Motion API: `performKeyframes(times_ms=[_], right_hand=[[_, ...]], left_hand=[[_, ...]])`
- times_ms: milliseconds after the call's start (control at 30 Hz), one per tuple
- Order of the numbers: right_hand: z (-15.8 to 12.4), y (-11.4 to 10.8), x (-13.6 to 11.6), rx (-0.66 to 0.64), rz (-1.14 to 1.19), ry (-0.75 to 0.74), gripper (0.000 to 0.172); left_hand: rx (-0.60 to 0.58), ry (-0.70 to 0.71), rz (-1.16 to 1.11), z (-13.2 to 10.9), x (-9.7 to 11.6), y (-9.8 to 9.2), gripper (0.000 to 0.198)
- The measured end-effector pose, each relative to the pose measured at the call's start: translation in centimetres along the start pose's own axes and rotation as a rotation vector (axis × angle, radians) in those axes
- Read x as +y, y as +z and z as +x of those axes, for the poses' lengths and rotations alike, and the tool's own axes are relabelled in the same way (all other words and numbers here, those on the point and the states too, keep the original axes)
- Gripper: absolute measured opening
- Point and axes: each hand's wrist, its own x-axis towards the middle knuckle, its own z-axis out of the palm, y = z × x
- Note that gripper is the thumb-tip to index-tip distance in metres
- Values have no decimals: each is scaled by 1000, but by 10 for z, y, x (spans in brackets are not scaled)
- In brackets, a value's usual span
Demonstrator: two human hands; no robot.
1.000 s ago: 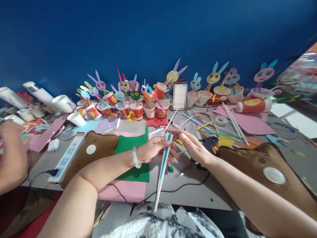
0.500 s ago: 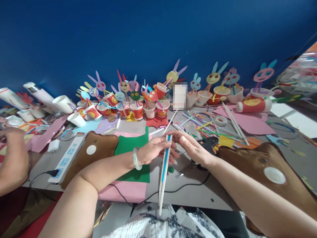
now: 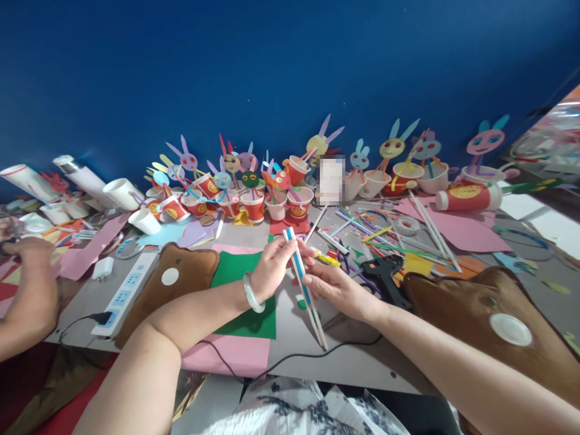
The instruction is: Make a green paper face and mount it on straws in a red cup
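Observation:
My left hand (image 3: 270, 266), with a pale bangle at the wrist, is closed around the upper part of a few long, narrow white and blue strips (image 3: 301, 272). They slant down to the right over the grey table, their lower ends spread slightly apart. My right hand (image 3: 335, 289) is on their right side, thumb and fingers closed against the middle of the bundle. Small green paper pieces (image 3: 302, 304) lie behind the strips. Green paper (image 3: 244, 320) sits under my left wrist, on top of pink paper (image 3: 226, 354).
A black glue gun (image 3: 387, 275) lies right of my right hand. Brown cushions (image 3: 181, 272) flank the work area, with a power strip (image 3: 127, 293) at left. A black cord (image 3: 335, 348) crosses in front. Paper cups with rabbit figures (image 3: 251, 205) line the back. Another person's arm (image 3: 34, 290) is at left.
The strips have swung so their lower ends point right and have risen from my lap over the table. My right hand has come down from their top and closed on their middle.

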Motion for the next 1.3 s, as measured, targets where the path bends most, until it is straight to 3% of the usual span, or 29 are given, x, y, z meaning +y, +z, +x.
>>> performKeyframes(times_ms=[100, 367, 600, 1300], right_hand=[[-3, 7, 0, -77, -11, 71, 57], [-7, 11, 6, -39, 61, 126, 54], [-7, 12, 3, -25, 88, 135, 53], [-8, 8, 8, -132, 74, 173, 57]], left_hand=[[-14, 49, 19, -2, -1, 0, 40], [-31, 16, -31, -1, 0, 0, 47], [-45, 7, -55, -4, 4, 2, 54], [-44, -4, -38, -5, 1, 1, 54]])
